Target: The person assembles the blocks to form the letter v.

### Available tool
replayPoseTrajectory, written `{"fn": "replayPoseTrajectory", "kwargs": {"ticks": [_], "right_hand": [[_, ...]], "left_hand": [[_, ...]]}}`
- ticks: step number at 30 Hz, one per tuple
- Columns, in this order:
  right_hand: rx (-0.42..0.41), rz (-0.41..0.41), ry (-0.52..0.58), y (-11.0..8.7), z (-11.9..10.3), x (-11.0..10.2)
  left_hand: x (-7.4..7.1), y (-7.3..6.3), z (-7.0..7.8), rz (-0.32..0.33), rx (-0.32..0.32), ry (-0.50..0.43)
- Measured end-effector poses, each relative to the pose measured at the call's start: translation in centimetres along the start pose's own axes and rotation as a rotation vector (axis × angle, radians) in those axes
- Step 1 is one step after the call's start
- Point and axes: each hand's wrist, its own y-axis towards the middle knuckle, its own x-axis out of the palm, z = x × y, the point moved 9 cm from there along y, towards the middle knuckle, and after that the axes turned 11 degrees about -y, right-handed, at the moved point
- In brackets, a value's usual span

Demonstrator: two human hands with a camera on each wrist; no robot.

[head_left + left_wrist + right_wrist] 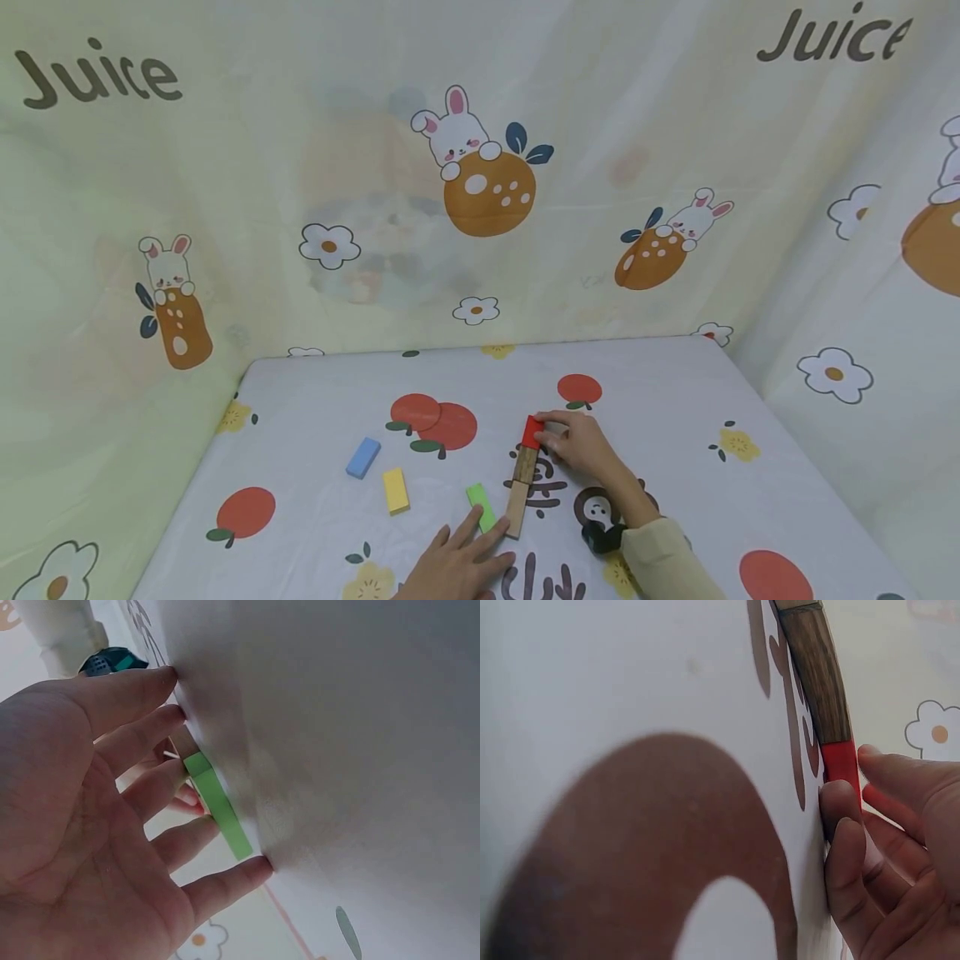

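The right hand (pixel 581 446) pinches the red block (pixel 533 430) between thumb and fingers at the far end of a row. The left hand (pixel 453 567) is spread, fingers mostly straight and apart, with nothing gripped; its fingertips reach the near ends of the green block (pixel 481 502) and the pale wood block (pixel 517 507), though whether they press on both is hard to tell.

The row itself runs pale wood, dark brown block (pixel 527 465), red, end to end and slightly bent. I judge these three placed, the red perhaps needing a last nudge; the green, just left of the row, is outside it, as are the yellow block (pixel 396 492) and, farther left, the blue block (pixel 363 458).

All lie well inside the edges of the bench (pixel 652 383). Room is widest beyond the right hand; the tightest gap is between green and pale wood.
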Motion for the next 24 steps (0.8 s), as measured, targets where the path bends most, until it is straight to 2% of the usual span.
{"fn": "replayPoseTrajectory", "kwargs": {"ticks": [8,14,24], "right_hand": [[-0.007,0.017,-0.040,-0.3,-0.1,-0.3],[-0.018,0.037,-0.093,-1.4,-0.7,-0.7],[-0.205,0.019,-0.138,-3.9,-3.1,-0.3]], "left_hand": [[-0.1,-0.1,0.0,0.000,0.001,0.001],[0.0,0.0,0.0,-0.003,0.000,0.006],[0.1,0.1,-0.1,-0.009,-0.006,0.000]]}}
